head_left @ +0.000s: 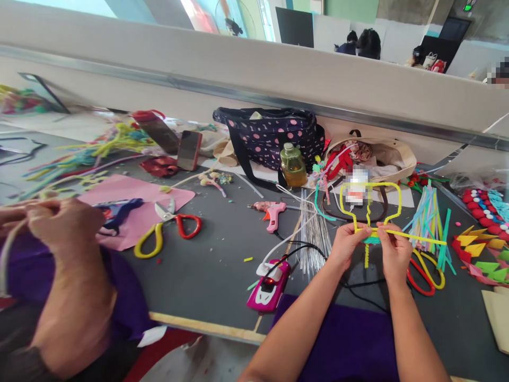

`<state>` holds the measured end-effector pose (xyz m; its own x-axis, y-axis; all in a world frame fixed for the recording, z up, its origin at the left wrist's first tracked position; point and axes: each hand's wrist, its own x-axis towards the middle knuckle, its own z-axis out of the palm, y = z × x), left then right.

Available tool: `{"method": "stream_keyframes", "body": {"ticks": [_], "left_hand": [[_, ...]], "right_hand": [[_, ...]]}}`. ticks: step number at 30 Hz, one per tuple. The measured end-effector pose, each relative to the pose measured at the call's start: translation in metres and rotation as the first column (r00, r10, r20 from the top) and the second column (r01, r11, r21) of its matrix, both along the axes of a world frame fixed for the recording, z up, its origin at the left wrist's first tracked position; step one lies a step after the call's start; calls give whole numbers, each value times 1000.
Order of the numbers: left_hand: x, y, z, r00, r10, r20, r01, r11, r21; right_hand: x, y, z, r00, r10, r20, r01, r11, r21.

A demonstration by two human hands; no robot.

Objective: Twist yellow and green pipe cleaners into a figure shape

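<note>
A yellow pipe cleaner frame (398,197), bent into a rounded open outline with a twisted stem down its middle, is held up over the dark table. My left hand (347,245) pinches its lower left part between thumb and fingers. Close beside it, my right hand (394,253) is closed on the lower right part, where a straight yellow end sticks out to the right. A bit of teal pipe cleaner (372,240) shows between the two hands. Red and yellow-handled scissors (422,277) lie just right of my right hand.
At the left, a co-worker's hand (66,225) holds a pale strip. Nearby lie other scissors (172,216), a pink glue gun (272,213) and a magenta power strip (270,286) with cables. Silver stems (314,236), pastel pipe cleaners (428,215), a bottle (293,165) and a spotted bag (270,132) surround the hands.
</note>
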<state>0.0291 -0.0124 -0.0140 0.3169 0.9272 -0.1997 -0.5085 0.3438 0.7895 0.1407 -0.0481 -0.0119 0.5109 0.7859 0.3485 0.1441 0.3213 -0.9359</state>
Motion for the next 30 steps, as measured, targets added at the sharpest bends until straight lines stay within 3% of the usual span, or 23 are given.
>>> {"method": "stream_keyframes", "body": {"ticks": [6,8,11,17,26,30], "left_hand": [[5,-3,1,996,52,-69,-51,998,25],[5,-3,3,993,56,-105,-51,997,57],[2,-4,7,989,33,-144,-21,996,84],[-3,-2,11,986,-64,-154,81,991,110],[-5,2,4,963,-20,-271,75,978,193],[-5,2,6,967,-12,-254,63,979,192]], "right_hand": [[8,2,2,967,-219,-130,225,974,30],[14,3,2,962,-241,-130,249,967,49],[20,5,1,970,-197,-139,208,976,70],[30,7,-2,985,-121,-121,120,993,-17],[38,5,1,999,30,24,-27,993,-113],[36,7,-1,998,-57,-23,54,992,-115]]}}
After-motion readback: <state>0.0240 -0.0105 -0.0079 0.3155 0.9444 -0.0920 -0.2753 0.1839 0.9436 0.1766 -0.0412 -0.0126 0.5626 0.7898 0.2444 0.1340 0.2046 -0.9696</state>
